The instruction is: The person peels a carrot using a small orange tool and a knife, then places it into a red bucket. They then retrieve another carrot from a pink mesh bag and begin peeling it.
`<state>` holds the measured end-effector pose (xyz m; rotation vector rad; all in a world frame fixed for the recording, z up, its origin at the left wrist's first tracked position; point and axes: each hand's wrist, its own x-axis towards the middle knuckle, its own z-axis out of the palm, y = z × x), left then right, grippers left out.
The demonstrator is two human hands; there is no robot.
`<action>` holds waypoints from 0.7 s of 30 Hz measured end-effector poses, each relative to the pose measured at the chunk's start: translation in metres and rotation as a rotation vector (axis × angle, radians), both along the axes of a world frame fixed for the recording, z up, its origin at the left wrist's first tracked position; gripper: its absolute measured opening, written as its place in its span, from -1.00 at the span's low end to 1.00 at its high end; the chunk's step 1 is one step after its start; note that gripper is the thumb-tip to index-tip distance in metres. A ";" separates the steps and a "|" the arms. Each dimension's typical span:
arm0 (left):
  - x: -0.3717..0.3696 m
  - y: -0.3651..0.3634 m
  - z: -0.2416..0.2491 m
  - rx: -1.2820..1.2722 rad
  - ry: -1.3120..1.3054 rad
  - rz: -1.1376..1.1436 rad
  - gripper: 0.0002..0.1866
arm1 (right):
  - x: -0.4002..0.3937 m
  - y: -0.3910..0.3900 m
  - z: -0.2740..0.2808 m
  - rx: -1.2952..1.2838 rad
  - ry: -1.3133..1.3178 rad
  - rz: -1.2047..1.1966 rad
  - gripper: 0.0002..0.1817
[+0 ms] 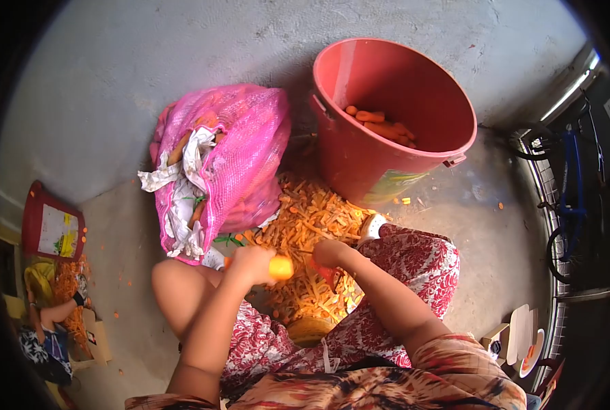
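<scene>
My left hand [249, 265] is closed around a carrot [280, 268], whose bright orange end points right, toward my other hand. My right hand [330, 253] is closed on a tool, with a reddish part showing just below the fingers; its shape is too small to make out. Both hands are between my knees, a short gap apart, above a heap of orange peelings [313, 217] on the floor. A pink mesh sack [250, 147] full of carrots leans at the upper left of the heap. Beyond the heap stands a red bucket [366, 164] with peeled carrots [385, 126] inside.
Behind the sack and bucket rises a grey wall [182, 48]. At the far left, another person [45, 335] sits by a red container [52, 222] and more peelings. A blue bicycle [573, 178] stands at the right, and a white plate [532, 354] lies lower right.
</scene>
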<state>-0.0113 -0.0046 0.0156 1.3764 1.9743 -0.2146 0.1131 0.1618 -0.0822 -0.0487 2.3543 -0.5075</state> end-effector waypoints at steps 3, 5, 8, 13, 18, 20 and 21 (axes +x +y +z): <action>-0.002 0.008 -0.009 -0.269 0.024 -0.245 -0.34 | 0.022 0.005 0.007 0.019 -0.114 -0.243 -0.85; -0.007 0.026 0.009 -0.219 -0.095 -0.326 -0.36 | 0.025 0.013 -0.030 -0.005 -0.136 -0.052 -0.84; -0.010 0.094 0.099 0.124 -0.157 -0.513 -0.42 | 0.025 0.015 -0.029 0.027 -0.134 -0.057 -0.81; -0.010 0.198 0.187 1.330 0.449 -0.146 -0.31 | 0.017 0.006 0.011 -0.022 -0.010 -0.254 -0.80; -0.004 0.181 0.179 1.214 0.179 0.065 -0.63 | 0.006 0.001 0.029 -0.035 0.003 -0.256 -0.81; -0.029 0.148 0.135 1.263 0.020 0.274 -0.75 | 0.002 0.001 0.035 -0.027 -0.006 -0.214 -0.80; -0.042 0.123 0.117 1.229 0.054 0.426 -0.77 | 0.002 -0.001 0.046 -0.027 -0.028 -0.186 -0.79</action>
